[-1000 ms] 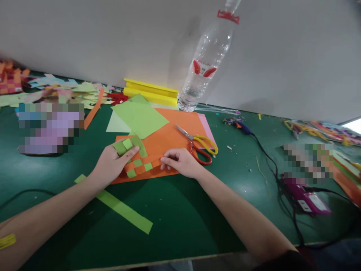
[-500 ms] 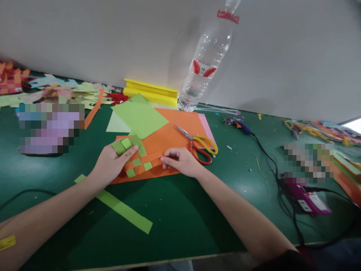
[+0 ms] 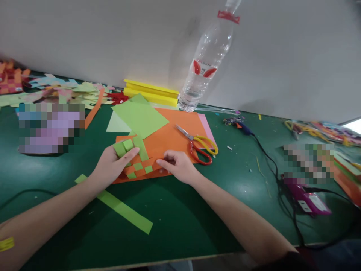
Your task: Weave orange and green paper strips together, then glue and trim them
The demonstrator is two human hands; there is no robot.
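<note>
A woven piece of green and orange paper strips point(image 3: 138, 166) is held above orange sheets of paper point(image 3: 169, 124). My left hand point(image 3: 113, 162) grips its left side, thumb on top of the green strips; the fingers beneath are hidden. At the right end, my right hand point(image 3: 179, 165) pinches the orange strips between thumb and fingers. A loose green paper strip point(image 3: 126, 212) lies on the table in front, partly under my left forearm. Just right of my right hand, scissors point(image 3: 194, 141) with a red and a yellow handle rest on the orange sheets.
A green square sheet point(image 3: 141, 116) lies behind my hands. A clear plastic bottle point(image 3: 205, 56) stands against the wall beside a yellow folded piece point(image 3: 150, 93). Paper scraps point(image 3: 62, 90) heap up at back left. A corded blue-handled tool point(image 3: 244, 128) lies right, near a purple box point(image 3: 307, 197).
My right hand has shifted slightly left along the orange strips, its thumb now more over them. The woven piece has moved a little to the right at its top.
</note>
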